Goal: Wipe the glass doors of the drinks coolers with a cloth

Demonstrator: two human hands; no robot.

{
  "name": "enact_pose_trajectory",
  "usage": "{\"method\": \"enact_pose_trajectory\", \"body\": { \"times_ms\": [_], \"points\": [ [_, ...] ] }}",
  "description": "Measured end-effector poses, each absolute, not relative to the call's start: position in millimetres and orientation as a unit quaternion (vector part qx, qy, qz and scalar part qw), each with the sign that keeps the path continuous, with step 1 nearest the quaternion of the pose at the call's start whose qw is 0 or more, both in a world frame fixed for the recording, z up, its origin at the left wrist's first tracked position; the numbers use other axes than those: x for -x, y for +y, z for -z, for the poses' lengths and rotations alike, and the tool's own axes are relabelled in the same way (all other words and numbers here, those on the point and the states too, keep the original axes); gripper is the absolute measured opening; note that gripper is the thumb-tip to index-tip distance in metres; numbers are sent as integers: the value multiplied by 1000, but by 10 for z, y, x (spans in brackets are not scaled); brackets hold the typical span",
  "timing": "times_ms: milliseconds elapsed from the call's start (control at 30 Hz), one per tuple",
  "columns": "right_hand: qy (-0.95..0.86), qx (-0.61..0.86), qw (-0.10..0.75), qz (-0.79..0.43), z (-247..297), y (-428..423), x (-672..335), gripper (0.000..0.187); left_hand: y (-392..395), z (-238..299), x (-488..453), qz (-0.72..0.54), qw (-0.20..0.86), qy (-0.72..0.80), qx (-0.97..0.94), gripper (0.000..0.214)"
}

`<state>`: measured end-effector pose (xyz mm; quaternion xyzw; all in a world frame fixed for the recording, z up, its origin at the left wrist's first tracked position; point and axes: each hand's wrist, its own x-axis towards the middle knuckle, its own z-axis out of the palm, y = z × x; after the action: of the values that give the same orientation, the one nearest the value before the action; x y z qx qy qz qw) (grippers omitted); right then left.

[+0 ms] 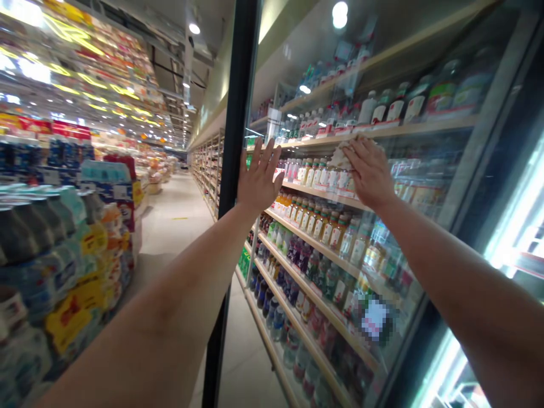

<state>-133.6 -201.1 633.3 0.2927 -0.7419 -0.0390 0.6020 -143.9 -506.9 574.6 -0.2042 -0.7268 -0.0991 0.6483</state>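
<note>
A tall glass door (314,62) with a dark frame (241,73) stands swung out before me. My left hand (260,177) lies flat with fingers spread on the glass, beside the upright frame edge. Higher up and to the right, my right hand (373,174) presses a pale crumpled cloth (340,157) against the pane. Its fingers lie over the cloth and hide part of it. Rows of bottles (327,224) on wooden-edged shelves show in the glass behind both hands.
An aisle (170,207) runs away on the left, past stacked packs of drinks (46,226) with yellow signs. A lit cooler interior (516,226) lies at the far right. Store shelves (210,170) line the wall beyond the door frame. A blurred-out patch (376,318) sits low on the glass.
</note>
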Motion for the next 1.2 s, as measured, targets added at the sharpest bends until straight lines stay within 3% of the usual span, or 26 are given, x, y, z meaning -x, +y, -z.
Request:
{"method": "enact_pose_trajectory", "body": {
  "times_ms": [467, 933, 1200],
  "points": [
    [-717, -275, 638, -60, -7255, -2165, 1749, 53, -5109, -5686, 1545, 65, 648, -737, 181, 61],
    [-725, -258, 638, -2, -6425, -2151, 1415, 53, -5073, -5641, 1480, 68, 631, -755, 166, 63],
    [-719, -255, 647, 8, -6421, -2138, 1404, 56, -5054, -5637, 1341, 97, 633, -746, 184, 60]
  ]
}}
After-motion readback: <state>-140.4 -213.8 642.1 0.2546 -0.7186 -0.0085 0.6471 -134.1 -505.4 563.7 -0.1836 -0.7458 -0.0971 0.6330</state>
